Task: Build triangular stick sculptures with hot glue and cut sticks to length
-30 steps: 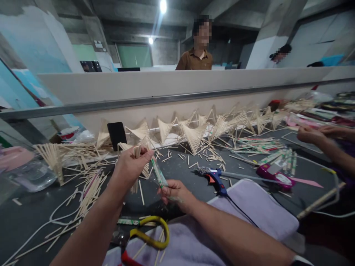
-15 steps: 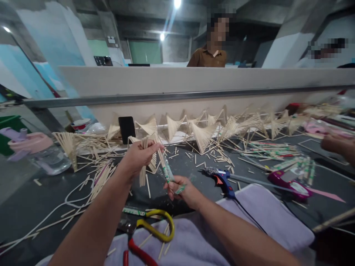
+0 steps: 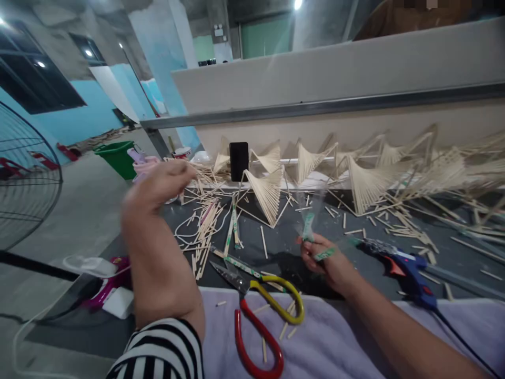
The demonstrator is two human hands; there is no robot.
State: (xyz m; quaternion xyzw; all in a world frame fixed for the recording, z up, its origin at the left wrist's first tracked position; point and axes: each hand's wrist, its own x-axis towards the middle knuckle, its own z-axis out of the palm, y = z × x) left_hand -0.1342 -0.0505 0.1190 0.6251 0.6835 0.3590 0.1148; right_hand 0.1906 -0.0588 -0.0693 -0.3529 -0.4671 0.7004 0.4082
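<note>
My left hand (image 3: 171, 179) reaches to the far left, over a pile of thin wooden sticks (image 3: 205, 226) and in front of a pink-lidded bottle (image 3: 144, 166). It is motion-blurred; its fingertips are hidden. My right hand (image 3: 321, 258) is closed around a clear plastic wrapper (image 3: 309, 223) with green print, which stands up from the fingers. Another green-printed strip lies across the back of that hand. Between my arms are shears (image 3: 245, 284) with one red and one yellow handle. A twisted wooden-stick structure (image 3: 266, 195) stands behind them.
More stick structures (image 3: 365, 184) line the board at the back, beside a black phone (image 3: 239, 162). To the right lies a blue glue gun (image 3: 410, 273) with its cord. A lilac towel (image 3: 323, 337) covers the front edge. A fan (image 3: 61, 181) and green bin (image 3: 120, 160) stand left.
My left hand has moved left, away from the right hand and the sticks it held. The wrapper in my right hand now stands apart from the sticks. The view has turned left.
</note>
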